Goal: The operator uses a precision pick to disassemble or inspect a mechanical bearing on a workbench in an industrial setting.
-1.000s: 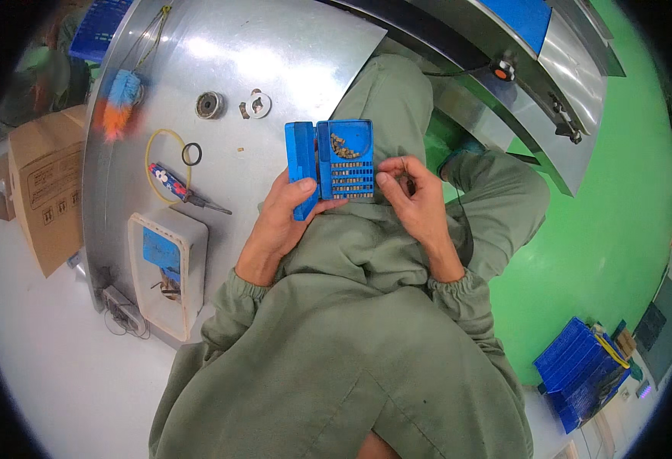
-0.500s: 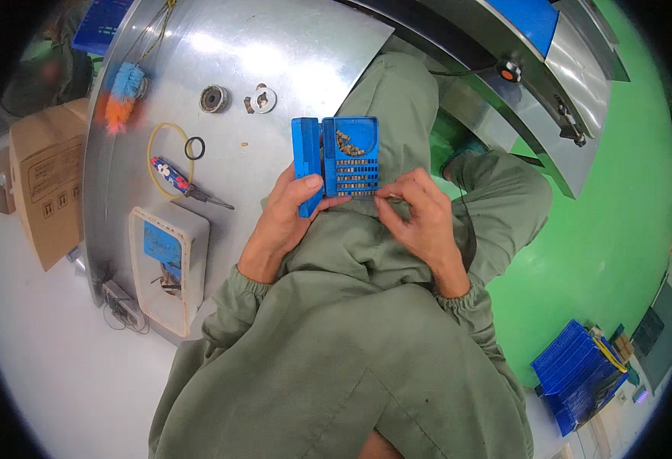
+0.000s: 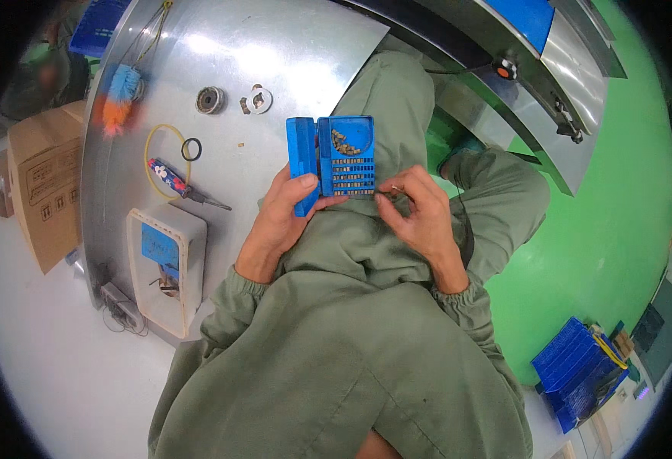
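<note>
In my left hand is a hinged blue plastic case, its lid swung out to the left and my thumb over the lid's edge. The case lies above my lap. Loose brass-coloured small pieces lie in a curve in its upper compartment, and rows of tiny metal pieces fill the slots below. My right hand is just off the case's lower right corner, thumb and forefinger pinched. A small pale tip shows by the fingers; what it belongs to is too small to name.
On the metal table are a round metal ring part, a silver disc, a black ring, a yellow loop, a screwdriver and a white bin. A cardboard box stands left; a blue crate is lower right.
My right fingers have drawn slightly away from the case's lower right corner, and the pale tip now shows. The left hand keeps its hold on the case. The view has shifted a little.
</note>
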Demonstrator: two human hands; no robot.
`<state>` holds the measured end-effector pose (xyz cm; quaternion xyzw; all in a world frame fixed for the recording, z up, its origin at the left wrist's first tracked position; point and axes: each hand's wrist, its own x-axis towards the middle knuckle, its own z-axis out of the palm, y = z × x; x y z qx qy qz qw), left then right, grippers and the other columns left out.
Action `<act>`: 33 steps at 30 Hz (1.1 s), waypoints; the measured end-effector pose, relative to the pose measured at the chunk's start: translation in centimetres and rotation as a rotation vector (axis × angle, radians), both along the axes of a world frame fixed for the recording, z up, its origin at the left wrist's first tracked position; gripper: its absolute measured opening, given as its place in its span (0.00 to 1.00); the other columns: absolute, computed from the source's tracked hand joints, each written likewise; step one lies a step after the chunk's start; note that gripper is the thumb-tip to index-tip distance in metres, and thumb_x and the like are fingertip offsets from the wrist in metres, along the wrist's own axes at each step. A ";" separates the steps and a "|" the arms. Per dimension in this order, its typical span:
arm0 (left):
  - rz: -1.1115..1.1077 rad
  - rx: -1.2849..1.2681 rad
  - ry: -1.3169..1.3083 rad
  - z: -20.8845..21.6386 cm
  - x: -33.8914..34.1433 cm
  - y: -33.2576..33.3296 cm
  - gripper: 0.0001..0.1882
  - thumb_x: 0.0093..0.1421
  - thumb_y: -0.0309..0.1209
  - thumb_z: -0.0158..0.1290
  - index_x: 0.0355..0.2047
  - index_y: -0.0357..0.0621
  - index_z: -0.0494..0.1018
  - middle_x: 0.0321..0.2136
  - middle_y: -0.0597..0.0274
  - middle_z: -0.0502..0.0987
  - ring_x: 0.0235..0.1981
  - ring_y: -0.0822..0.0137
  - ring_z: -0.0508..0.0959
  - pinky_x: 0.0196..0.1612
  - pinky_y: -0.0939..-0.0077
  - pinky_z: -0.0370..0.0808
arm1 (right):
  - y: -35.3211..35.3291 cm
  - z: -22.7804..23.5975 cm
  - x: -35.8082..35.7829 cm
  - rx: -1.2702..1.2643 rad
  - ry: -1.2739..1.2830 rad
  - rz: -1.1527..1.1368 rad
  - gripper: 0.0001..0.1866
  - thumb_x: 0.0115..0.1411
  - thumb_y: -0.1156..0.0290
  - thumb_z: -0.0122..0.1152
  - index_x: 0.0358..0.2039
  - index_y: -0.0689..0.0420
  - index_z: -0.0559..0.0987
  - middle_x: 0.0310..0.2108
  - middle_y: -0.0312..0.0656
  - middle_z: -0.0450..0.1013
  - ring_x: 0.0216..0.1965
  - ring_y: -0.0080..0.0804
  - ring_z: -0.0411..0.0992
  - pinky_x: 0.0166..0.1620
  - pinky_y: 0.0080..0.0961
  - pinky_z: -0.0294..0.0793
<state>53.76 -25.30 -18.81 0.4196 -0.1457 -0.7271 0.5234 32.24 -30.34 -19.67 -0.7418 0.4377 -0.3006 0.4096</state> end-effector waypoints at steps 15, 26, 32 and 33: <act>0.013 0.015 0.000 -0.2 0.0 0.1 0.35 0.60 0.44 0.53 0.58 0.29 0.59 0.52 0.48 0.72 0.52 0.57 0.74 0.56 0.56 0.72 | 0.0 -0.5 0.0 0.039 0.010 0.018 0.10 0.47 0.78 0.68 0.32 0.60 0.79 0.30 0.40 0.73 0.30 0.34 0.76 0.33 0.27 0.75; 0.026 0.018 0.028 -0.3 0.1 0.2 0.34 0.60 0.43 0.53 0.58 0.29 0.59 0.52 0.47 0.72 0.52 0.57 0.74 0.56 0.56 0.72 | 0.0 -1.0 0.0 0.009 -0.022 0.030 0.10 0.47 0.78 0.68 0.32 0.59 0.79 0.30 0.40 0.73 0.30 0.36 0.76 0.33 0.27 0.75; 0.021 0.014 0.031 -0.2 0.1 0.1 0.35 0.60 0.43 0.53 0.59 0.30 0.59 0.53 0.47 0.71 0.53 0.57 0.74 0.56 0.56 0.72 | 0.0 -1.0 0.1 -0.012 -0.003 0.023 0.10 0.47 0.78 0.68 0.32 0.60 0.79 0.29 0.40 0.73 0.30 0.35 0.76 0.33 0.26 0.75; 0.013 0.007 0.033 -0.2 0.2 0.1 0.35 0.60 0.43 0.53 0.59 0.30 0.59 0.53 0.47 0.71 0.53 0.57 0.74 0.56 0.56 0.72 | 0.0 -1.0 0.1 -0.011 -0.003 0.023 0.10 0.47 0.78 0.68 0.32 0.60 0.79 0.29 0.40 0.73 0.30 0.35 0.76 0.33 0.26 0.75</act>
